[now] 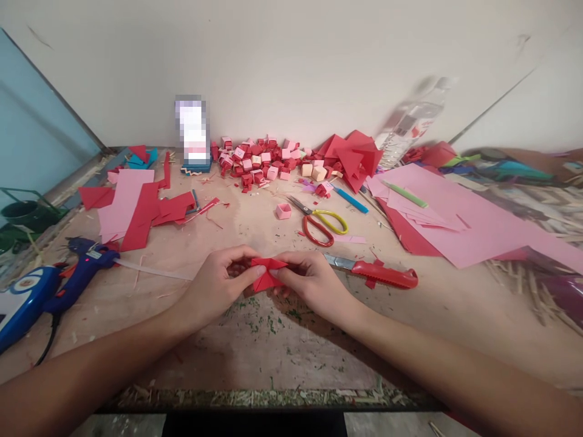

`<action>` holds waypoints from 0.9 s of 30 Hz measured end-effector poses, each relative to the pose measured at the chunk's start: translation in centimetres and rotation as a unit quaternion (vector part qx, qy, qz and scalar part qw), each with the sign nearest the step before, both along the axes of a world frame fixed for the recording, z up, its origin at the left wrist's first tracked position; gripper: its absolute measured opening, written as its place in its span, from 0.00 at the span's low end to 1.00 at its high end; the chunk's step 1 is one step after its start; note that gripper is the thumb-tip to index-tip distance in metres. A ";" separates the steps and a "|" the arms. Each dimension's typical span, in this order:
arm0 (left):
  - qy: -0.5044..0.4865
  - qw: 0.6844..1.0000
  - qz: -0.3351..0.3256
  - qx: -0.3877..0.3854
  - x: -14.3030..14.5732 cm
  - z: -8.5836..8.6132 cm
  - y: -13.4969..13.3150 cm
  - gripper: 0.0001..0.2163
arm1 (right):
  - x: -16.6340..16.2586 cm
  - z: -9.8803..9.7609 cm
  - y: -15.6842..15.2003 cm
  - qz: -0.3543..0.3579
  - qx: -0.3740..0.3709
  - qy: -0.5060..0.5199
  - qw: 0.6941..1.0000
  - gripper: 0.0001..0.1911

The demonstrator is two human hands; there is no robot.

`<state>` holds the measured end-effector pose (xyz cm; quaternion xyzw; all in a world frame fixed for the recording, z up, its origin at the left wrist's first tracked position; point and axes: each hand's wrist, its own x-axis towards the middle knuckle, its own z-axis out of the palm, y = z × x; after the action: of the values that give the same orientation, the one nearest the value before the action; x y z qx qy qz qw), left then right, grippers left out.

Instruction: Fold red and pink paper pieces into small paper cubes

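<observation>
A small piece of folded red paper (pixel 268 278) is held above the table between my two hands, with crease lines on its face. My left hand (pixel 230 273) pinches its left side, thumb on top. On the right side, my right hand (pixel 303 276) grips it the same way; the fingers underneath are partly hidden. Just beyond my hands sits a small pink paper box (pixel 283 210). Beside it lie scissors (pixel 319 223) with one red and one yellow handle. A red-handled knife (pixel 382 273) lies right of my right hand, its blade partly behind that hand.
Many small red and pink paper boxes (pixel 259 161) are heaped by the wall. A phone (pixel 194 130) and a water bottle (pixel 412 121) stand at the back. Pink sheets (pixel 455 212) lie right; red and pink strips (pixel 141 215) and a blue glue gun (pixel 86 267) lie left.
</observation>
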<state>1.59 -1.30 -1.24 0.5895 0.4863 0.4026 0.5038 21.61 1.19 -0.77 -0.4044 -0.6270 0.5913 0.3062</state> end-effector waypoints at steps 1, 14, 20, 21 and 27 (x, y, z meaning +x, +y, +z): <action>-0.003 1.000 -0.001 -0.004 0.0 0.0 0.0 0.06 | 0.0 0.0 0.0 0.000 -0.004 -0.001 1.000 0.09; -0.009 1.000 0.005 0.019 -0.1 0.0 0.4 0.07 | -0.3 0.2 0.0 -0.018 0.004 -0.023 1.000 0.08; -0.014 1.000 -0.007 0.017 0.0 0.2 0.3 0.07 | -0.2 0.1 0.0 -0.012 -0.007 -0.016 1.000 0.09; -0.013 1.000 -0.005 0.014 0.0 0.2 0.3 0.07 | -0.1 0.1 0.0 -0.009 -0.005 -0.015 1.000 0.09; -0.001 1.000 -0.001 0.009 0.0 0.2 0.2 0.07 | -0.1 0.0 0.0 -0.005 -0.003 -0.002 1.000 0.09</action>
<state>1.61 -1.13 -1.03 0.5941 0.4819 0.4072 0.4990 21.49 1.19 -0.76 -0.4096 -0.6239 0.5910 0.3060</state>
